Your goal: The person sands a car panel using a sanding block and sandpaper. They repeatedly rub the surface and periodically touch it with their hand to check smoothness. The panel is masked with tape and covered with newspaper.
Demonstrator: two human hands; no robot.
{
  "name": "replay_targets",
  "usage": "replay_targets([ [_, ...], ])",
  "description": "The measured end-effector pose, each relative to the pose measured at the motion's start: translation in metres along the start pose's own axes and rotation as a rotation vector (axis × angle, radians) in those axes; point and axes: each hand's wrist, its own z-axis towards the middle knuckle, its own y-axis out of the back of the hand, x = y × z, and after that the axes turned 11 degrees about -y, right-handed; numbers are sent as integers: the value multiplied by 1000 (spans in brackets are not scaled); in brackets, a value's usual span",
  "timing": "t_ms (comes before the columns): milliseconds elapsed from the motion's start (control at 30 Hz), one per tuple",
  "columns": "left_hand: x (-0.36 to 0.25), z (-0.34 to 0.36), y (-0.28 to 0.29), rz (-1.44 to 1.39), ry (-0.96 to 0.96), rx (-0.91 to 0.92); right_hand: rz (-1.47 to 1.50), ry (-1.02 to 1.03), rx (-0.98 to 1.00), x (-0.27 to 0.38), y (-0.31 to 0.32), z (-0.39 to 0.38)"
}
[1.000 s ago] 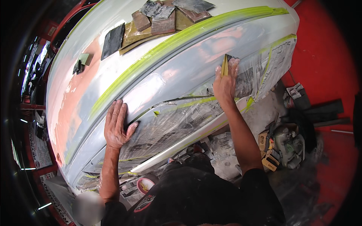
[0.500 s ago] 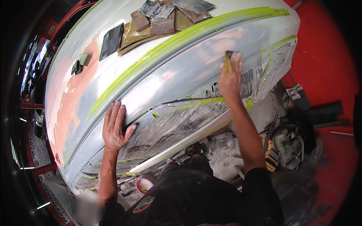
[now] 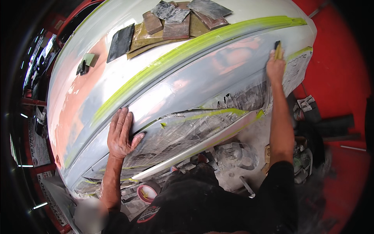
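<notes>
A grey-primed car body panel (image 3: 218, 80) with peach-coloured patches curves in front of me. My left hand (image 3: 120, 134) lies flat on its lower left part, fingers spread. At the panel's far right end, my right hand (image 3: 275, 69) is closed round a folded piece of sandpaper (image 3: 278, 50), yellowish with a dark end, against the surface. Whether a block is inside it I cannot tell. Yellow-green masking tape (image 3: 156, 60) runs along the panel's upper edge. Taped newspaper and film (image 3: 175, 132) cover the area below.
Several worn sandpaper sheets (image 3: 176, 29) lie on the white surface above the tape, with a black sheet (image 3: 120, 43) and a small green pad (image 3: 89, 59) left of them. A pink-rimmed tub (image 3: 147, 193) and a cluttered box (image 3: 300, 163) stand low down.
My right hand has moved right and slightly up along the panel with the sandpaper. The left hand stays on the panel. My view has shifted a little.
</notes>
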Motion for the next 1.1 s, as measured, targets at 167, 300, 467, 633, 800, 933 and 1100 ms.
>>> replay_targets([
  [167, 3, 6, -4, -13, -34, -2, -55, -202, -5, 14, 20, 44],
  [300, 1, -1, -1, 6, -9, 1, -174, 471, -190, 15, -14, -33],
  [467, 1, 4, 2, 1, -12, 6, -215, -39, 37, 11, 24, 58],
  [633, 3, 13, -2, -30, -37, -28, -198, -49, 55, 16, 24, 43],
  [800, -1, -1, 3, 10, 1, 5, -147, 536, 25, 60, 21, -100],
  [933, 1, 8, 1, -12, -29, -14, -110, 39, -1, 7, 29, 2],
  [1100, 2, 4, -2, 5, -25, 3, 125, -267, 166, 55, 9, -78],
])
